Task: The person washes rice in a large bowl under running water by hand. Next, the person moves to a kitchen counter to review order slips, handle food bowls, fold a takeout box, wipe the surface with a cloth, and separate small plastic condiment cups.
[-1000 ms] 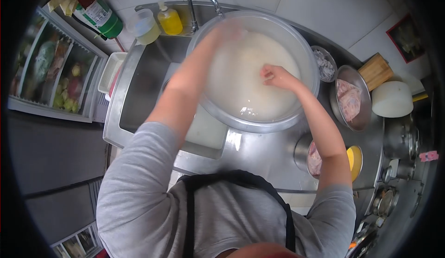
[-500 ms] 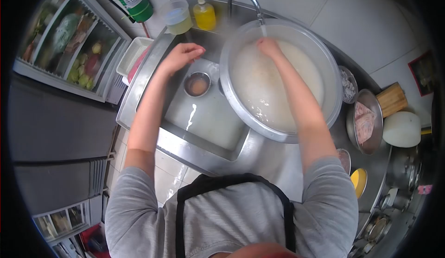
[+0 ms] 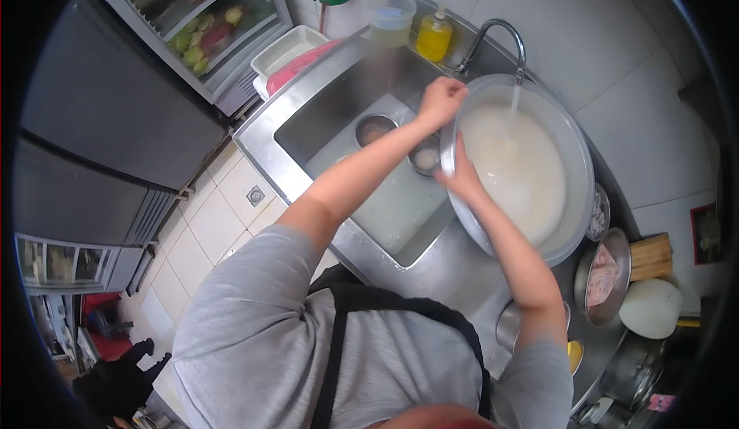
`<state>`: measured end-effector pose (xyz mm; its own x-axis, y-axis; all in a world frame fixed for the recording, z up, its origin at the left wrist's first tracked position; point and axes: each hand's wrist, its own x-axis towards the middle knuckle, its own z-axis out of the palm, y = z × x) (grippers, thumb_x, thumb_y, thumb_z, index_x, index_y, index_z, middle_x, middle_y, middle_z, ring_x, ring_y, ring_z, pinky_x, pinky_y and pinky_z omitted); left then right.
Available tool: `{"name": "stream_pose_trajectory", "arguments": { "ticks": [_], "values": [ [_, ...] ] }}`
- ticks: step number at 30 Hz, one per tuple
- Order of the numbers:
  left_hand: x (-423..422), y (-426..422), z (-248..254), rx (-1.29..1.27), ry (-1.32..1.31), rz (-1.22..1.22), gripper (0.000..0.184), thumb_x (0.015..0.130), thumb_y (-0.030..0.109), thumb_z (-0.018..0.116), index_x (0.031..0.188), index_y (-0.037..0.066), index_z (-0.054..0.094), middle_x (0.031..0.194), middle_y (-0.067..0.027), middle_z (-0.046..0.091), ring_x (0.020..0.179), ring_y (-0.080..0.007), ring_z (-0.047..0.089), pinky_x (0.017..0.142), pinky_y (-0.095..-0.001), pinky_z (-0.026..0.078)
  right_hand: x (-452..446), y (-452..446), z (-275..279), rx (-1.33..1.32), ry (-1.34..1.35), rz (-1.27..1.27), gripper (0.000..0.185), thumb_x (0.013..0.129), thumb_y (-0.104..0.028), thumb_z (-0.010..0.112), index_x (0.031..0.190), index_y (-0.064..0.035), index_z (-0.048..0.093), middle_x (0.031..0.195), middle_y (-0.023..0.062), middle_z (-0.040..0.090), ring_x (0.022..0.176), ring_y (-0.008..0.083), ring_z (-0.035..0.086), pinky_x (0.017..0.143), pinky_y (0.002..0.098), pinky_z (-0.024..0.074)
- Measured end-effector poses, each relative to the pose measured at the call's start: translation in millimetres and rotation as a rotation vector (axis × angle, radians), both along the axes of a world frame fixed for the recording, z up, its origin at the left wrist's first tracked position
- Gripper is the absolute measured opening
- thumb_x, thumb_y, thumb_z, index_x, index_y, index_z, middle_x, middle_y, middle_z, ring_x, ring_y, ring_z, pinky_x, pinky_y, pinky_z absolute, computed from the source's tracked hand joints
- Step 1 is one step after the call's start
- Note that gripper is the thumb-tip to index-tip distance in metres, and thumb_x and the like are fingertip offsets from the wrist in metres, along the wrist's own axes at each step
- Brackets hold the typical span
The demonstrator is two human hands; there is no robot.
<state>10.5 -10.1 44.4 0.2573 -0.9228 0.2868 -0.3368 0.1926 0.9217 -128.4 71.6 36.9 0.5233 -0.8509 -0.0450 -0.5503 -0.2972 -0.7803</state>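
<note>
If spilled in such a white-walled kitchen [image 3: 608,67], could slicken the pale tiled floor [image 3: 204,213], beside a grey refrigerator [image 3: 100,98]. Could first wet the stainless-steel counter [image 3: 446,271], then run partly into its recessed sink [image 3: 304,129]. Seen beside that sink: a wide metal basin [image 3: 579,167] of cloudy, whitish water [image 3: 531,190], fed by a running faucet [image 3: 522,63]. Could overflow if left under the stream; looks heavy enough, too, to tip or slide if tugged from one side. Pictured across the sink-side rim: right hand [image 3: 464,176], thumb apart from fingers, too blurred to confirm a firm grip. Pictured close by the same rim: left hand [image 3: 443,102], narrowly curled, with contact impossible to tell. Given a slip, could knock two small metal bowls [image 3: 424,157] in the sink.
</note>
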Motion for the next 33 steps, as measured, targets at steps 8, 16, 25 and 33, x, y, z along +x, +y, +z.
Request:
{"name": "stream_pose_trajectory", "arguments": {
  "ticks": [8, 16, 25, 33],
  "values": [
    [-101, -63, -23, 0.376, 0.347, -0.376, 0.015, 0.075, 0.008, 0.054, 0.087, 0.002, 0.062, 0.074, -0.0097, 0.061, 0.067, -0.0231, 0.058, 0.063, -0.0301, 0.047, -201, 98, 39, -0.297, 0.681, 0.204, 0.044, 0.052, -0.002, 0.065, 0.094, -0.0075, 0.052, 0.086, 0.012, 0.059, 0.086, 0.031, 0.057, 0.074, 0.0412, 0.0436],
    [-153, -146, -62, 0.404, 0.947, -0.427, 0.013, 0.08, 0.005, 0.045, 0.082, -0.001, 0.056, 0.069, -0.0108, 0.057, 0.058, -0.0197, 0.054, 0.051, -0.0292, 0.047, -348, -12, 42, -0.891, 0.955, -0.127, 0.038, 0.069, -0.003, 0.049, 0.107, -0.0047, 0.054, 0.107, 0.0151, 0.055, 0.106, 0.0325, 0.048, 0.09, 0.0382, 0.04],
    [-77, -55, 20, -0.035, -0.192, -0.295, 0.025, 0.077, 0.024, 0.057, 0.087, 0.003, 0.064, 0.088, -0.016, 0.063, 0.085, -0.0288, 0.061, 0.074, -0.0357, 0.046, -209, -151, -67, -0.14, 0.675, -0.602, 0.076, 0.079, -0.055, 0.046, 0.135, -0.0082, 0.024, 0.134, 0.0231, 0.029, 0.127, 0.0379, 0.021, 0.103, 0.0476, 0.0191],
    [-27, -8, 9, -0.206, -0.298, -0.229, 0.012, 0.074, 0.013, 0.059, 0.083, 0.005, 0.063, 0.089, -0.0097, 0.061, 0.083, -0.0279, 0.057, 0.072, -0.0334, 0.044, -44, -89, -70, -0.393, 0.716, -0.14, 0.057, 0.076, -0.048, 0.052, 0.125, -0.0188, 0.042, 0.135, 0.0146, 0.031, 0.123, 0.0403, 0.026, 0.089, 0.0658, 0.0262]
  ]
}}
